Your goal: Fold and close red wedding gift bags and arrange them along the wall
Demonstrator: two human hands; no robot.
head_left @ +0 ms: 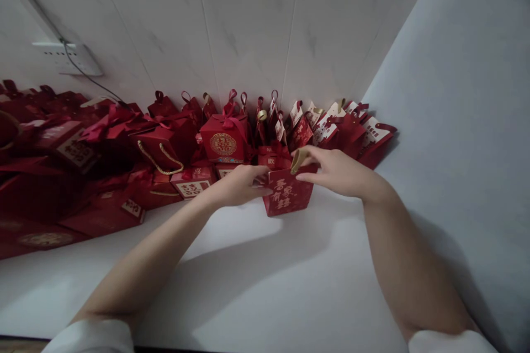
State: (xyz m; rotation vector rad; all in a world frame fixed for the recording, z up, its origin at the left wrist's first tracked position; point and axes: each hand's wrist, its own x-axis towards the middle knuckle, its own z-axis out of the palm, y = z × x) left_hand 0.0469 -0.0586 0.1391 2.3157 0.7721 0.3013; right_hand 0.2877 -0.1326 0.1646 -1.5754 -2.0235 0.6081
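A red gift box (287, 196) with light characters on its front stands on the white table in front of the other boxes. A gold ribbon loop (298, 160) rises from its top. My left hand (242, 185) has its thumb and fingers closed on the box's left edge. From the right, my right hand (335, 171) grips the upper right of the box beside the loop, thumb in front and fingers behind. The far fingertips of both hands are partly hidden. Just behind stands a red box (271, 159) with a ribbon.
Red gift boxes crowd the back and left of the white table (265, 287), among them a box with a rope handle (161, 146) and a box with a round emblem (223, 143). A power strip (68, 58) with a cable hangs on the tiled wall. A pale panel (464, 138) bounds the right.
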